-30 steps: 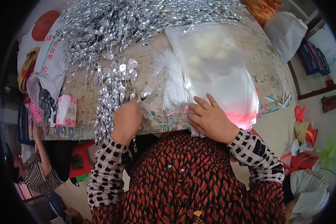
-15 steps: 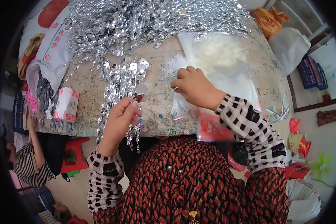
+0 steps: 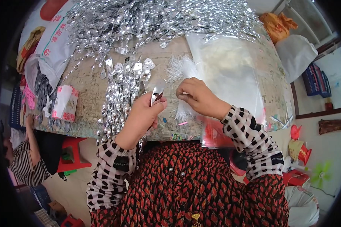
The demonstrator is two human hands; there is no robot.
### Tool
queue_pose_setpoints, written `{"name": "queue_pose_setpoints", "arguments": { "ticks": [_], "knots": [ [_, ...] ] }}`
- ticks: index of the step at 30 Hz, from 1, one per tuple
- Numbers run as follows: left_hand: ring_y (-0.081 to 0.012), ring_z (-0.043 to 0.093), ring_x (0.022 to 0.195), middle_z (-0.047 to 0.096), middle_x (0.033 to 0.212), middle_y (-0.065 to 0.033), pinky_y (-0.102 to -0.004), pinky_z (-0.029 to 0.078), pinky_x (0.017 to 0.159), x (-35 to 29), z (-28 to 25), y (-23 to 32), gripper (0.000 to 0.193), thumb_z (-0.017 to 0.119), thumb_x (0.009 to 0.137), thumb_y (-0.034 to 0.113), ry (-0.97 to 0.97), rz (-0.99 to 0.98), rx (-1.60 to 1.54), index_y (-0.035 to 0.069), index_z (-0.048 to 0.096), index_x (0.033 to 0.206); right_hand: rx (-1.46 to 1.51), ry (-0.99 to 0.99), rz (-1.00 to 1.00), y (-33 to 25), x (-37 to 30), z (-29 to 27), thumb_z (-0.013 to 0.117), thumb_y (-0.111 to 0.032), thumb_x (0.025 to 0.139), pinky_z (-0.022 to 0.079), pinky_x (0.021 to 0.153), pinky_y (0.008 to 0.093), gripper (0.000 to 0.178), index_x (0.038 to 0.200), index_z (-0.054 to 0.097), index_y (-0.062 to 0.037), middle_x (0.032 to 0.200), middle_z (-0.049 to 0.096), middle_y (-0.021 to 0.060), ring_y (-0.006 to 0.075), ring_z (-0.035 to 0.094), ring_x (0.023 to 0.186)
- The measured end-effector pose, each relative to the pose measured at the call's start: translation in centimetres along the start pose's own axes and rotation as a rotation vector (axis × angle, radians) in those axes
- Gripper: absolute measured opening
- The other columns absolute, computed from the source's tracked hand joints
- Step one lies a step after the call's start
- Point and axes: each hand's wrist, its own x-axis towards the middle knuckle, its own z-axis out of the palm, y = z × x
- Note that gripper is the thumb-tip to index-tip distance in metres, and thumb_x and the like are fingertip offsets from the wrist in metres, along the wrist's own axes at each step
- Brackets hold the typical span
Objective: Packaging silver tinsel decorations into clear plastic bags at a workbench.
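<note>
Silver leaf point(image 3: 157, 90) pinched in left hand point(image 3: 142, 117), right hand point(image 3: 199, 97) gripping white tuft point(image 3: 181, 70)

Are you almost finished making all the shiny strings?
Some look done: a row of silver strands lies beside the left hand. Right now that hand holds one silver piece while the right hand pinches the white threads. A big tangled silver heap still waits behind, so probably not nearly.

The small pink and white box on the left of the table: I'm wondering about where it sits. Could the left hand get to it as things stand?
Probably yes. The box lies in the open on the table, left of the left hand, with only silver leaf strands between. But that hand already holds a silver leaf.
</note>
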Motion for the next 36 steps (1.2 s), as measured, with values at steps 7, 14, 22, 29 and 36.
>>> {"name": "queue_pose_setpoints", "arguments": {
  "ticks": [7, 14, 22, 29, 36],
  "knots": [
    [-0.0042, 0.042, 0.044, 0.051, 0.065, 0.0045, -0.0205, 0.035, 0.038, 1.8, 1.8, -0.3, 0.024, 0.066, 0.085, 0.017, -0.017, -0.036, 0.028, 0.003, 0.061, 0.104, -0.001, 0.047, -0.008, -0.3, -1.0, -0.1, 0.06, -0.015, 0.086, 0.035, 0.086, 0.0375, 0.007, 0.091, 0.059, -0.0103, 0.085, 0.058, 0.0028, 0.0237, 0.051, 0.09],
    [-0.0048, 0.044, 0.044, 0.053, 0.064, 0.0046, -0.0213, 0.035, 0.037, 2.4, 2.2, -0.3, 0.023, 0.07, 0.082, 0.017, -0.016, -0.091, 0.024, 0.003, 0.061, 0.097, 0.123, 0.074, 0.053, 0.2, -0.9, -0.1, 0.062, -0.015, 0.083, 0.042, 0.07, 0.0403, 0.01, 0.087, 0.061, -0.0064, 0.075, 0.06, 0.0109, 0.0312, 0.055, 0.075],
    [-0.0056, 0.042, 0.041, 0.047, 0.056, 0.0052, -0.0221, 0.034, 0.037, 1.1, 1.2, 0.3, 0.021, 0.073, 0.078, 0.016, 0.059, -0.111, -0.065, 0.005, 0.06, 0.09, 0.102, 0.087, 0.064, -0.3, -1.1, -0.2, 0.06, -0.012, 0.084, 0.042, 0.071, 0.0399, 0.009, 0.089, 0.059, -0.0051, 0.078, 0.06, 0.0109, 0.0308, 0.055, 0.077],
    [-0.0061, 0.041, 0.04, 0.046, 0.054, 0.0046, -0.0226, 0.033, 0.036, -0.1, -0.5, 0.3, 0.018, 0.072, 0.079, 0.014, 0.091, -0.121, -0.076, 0.005, 0.061, 0.089, 0.105, 0.128, 0.088, -1.0, -1.2, -1.0, 0.058, -0.009, 0.085, 0.042, 0.074, 0.0373, 0.006, 0.088, 0.058, -0.0041, 0.079, 0.059, 0.009, 0.0282, 0.054, 0.08],
    [-0.0072, 0.042, 0.041, 0.05, 0.057, 0.0029, -0.0234, 0.034, 0.037, -0.7, -1.4, 0.2, 0.015, 0.072, 0.078, 0.014, 0.091, -0.055, -0.075, 0.003, 0.063, 0.084, 0.117, 0.112, 0.109, -1.6, -1.5, -1.4, 0.057, -0.009, 0.085, 0.042, 0.075, 0.036, 0.007, 0.09, 0.058, -0.0046, 0.081, 0.06, 0.0075, 0.0259, 0.053, 0.081]
  ]
}}
